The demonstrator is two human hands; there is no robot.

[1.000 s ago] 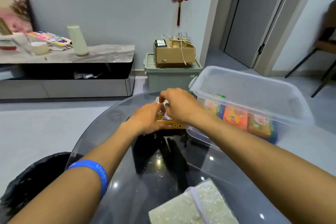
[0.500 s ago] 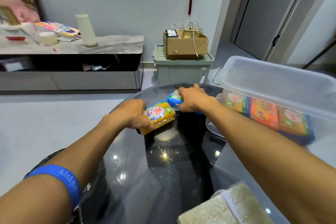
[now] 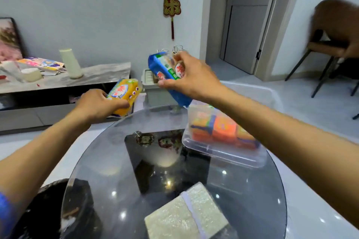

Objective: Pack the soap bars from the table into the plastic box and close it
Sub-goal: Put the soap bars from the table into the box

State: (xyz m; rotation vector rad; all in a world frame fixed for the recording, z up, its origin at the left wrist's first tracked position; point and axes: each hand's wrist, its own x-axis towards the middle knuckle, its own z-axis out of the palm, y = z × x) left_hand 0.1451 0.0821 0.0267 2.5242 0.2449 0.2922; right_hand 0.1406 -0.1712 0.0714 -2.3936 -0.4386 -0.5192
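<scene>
head view looked down over a round glass table (image 3: 252,190) with both bare hands raised above its far edge. the left hand (image 3: 97,105) was closed around a yellow soap bar (image 3: 125,94), fingers wrapped on its near end, held in the air just past the table rim. the right hand (image 3: 191,79) gripped a blue soap bar (image 3: 162,72) between thumb and fingers, tilted with one end down toward the near left corner of the plastic box (image 3: 223,151). that clear box sat on the right part of the table, lidless as far as could be seen, with orange and blue packed soap bars (image 3: 219,128) in a row inside; the right forearm crossed over its top and hid much of its opening. a pale speckled block (image 3: 186,215) with a band across it lay at the table's near edge, well apart from the box. between block and box the glass was bare, showing a dark base underneath. beyond the table stood a low marble-topped cabinet (image 3: 77,77) at left carrying a white bottle (image 3: 71,63), a grey-green bin (image 3: 155,91) behind the hands, a red hanging ornament (image 3: 172,0) on the wall, a grey door (image 3: 246,17), and a chair (image 3: 328,48) at far right. a dark bin bag (image 3: 48,215) sat beside the table's near left rim.
</scene>
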